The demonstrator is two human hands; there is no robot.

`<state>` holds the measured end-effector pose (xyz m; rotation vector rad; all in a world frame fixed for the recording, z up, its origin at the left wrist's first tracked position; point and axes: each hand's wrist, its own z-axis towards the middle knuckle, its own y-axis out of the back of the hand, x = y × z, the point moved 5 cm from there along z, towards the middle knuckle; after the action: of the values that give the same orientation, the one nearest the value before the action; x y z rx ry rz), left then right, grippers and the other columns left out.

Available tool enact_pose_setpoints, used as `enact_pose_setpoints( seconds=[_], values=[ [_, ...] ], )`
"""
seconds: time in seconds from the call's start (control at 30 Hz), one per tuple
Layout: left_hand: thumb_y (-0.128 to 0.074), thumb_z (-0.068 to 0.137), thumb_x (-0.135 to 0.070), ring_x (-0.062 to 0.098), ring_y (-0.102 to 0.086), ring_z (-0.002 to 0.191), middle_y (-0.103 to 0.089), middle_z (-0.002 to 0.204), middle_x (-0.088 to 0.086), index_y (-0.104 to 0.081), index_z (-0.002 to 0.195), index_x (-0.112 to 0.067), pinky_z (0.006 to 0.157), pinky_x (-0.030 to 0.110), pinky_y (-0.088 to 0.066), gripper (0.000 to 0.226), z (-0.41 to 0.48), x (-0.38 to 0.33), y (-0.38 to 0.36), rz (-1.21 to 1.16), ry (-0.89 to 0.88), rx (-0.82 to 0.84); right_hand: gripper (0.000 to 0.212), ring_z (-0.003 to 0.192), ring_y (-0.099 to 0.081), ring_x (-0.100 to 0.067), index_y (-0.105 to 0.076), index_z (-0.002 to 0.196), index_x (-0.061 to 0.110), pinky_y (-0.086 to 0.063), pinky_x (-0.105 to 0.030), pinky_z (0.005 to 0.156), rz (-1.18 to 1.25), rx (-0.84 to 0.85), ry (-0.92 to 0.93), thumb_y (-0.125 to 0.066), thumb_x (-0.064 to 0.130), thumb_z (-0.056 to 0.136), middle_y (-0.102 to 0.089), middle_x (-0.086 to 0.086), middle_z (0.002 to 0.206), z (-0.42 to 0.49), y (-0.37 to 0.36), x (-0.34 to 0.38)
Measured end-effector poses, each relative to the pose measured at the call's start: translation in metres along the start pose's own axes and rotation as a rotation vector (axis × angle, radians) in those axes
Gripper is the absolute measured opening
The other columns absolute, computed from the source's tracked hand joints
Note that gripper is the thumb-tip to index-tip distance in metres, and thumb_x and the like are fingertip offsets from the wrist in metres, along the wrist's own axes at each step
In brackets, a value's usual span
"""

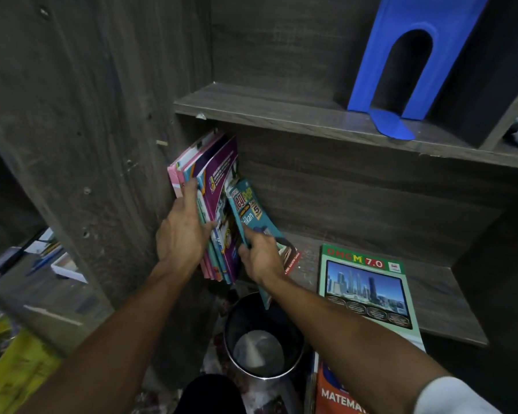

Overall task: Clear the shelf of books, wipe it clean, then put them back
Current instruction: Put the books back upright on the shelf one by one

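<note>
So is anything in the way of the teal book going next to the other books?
No, nothing visible. The teal book, in the right hand, leans beside the stack the left hand holds. The green book lies flat farther right, clear of it.

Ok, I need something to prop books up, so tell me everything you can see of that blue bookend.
The blue bookend stands upright toward the right of the upper shelf, beside a divider. It looks like thin painted metal: a tall plate with an arch-shaped cut-out, its rounded tongue lying flat on the board toward the front. Its top runs out of frame. No book leans on it.
</note>
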<state>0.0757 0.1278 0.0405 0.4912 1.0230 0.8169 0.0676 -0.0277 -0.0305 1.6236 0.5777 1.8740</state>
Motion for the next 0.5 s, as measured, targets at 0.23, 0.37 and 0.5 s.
enact_pose_setpoints(
  seconds=[0.23,0.37,0.5],
  values=[
    [-0.065,0.084,-0.004,0.028,-0.062,0.09,-0.06,0.104,0.011,-0.043,0.139,-0.026,0.081,0.042,-0.054,0.063,0.005,0.003,0.018,0.041,-0.12,0.048,0.05,0.13,-0.051,-0.025,-0.047,0.147,0.021,-0.038,-0.028,0.111,0.154,-0.076,0.056,-0.05,0.009,0.098,-0.057,-0.008,0.139,0.011,-0.011,0.027],
    [-0.058,0.09,-0.007,0.036,-0.061,0.096,-0.059,0.109,0.018,-0.046,0.142,-0.021,0.087,0.045,-0.052,0.055,0.009,0.004,0.022,0.071,-0.139,0.06,0.046,0.128,-0.051,-0.009,-0.054,0.141,0.019,-0.038,-0.01,0.105,0.411,-0.129,0.071,-0.055,0.004,0.097,-0.056,0.006,0.139,0.013,-0.018,0.031],
    [-0.059,0.091,-0.012,0.033,-0.061,0.096,-0.06,0.108,0.014,-0.047,0.142,-0.023,0.087,0.044,-0.053,0.054,0.014,0.005,0.021,0.062,-0.123,0.102,0.045,0.131,-0.049,-0.009,-0.055,0.139,0.02,-0.04,-0.019,0.109,0.505,-0.104,-0.005,-0.06,0.006,0.096,-0.054,0.004,0.142,0.009,-0.025,0.017]
  ],
)
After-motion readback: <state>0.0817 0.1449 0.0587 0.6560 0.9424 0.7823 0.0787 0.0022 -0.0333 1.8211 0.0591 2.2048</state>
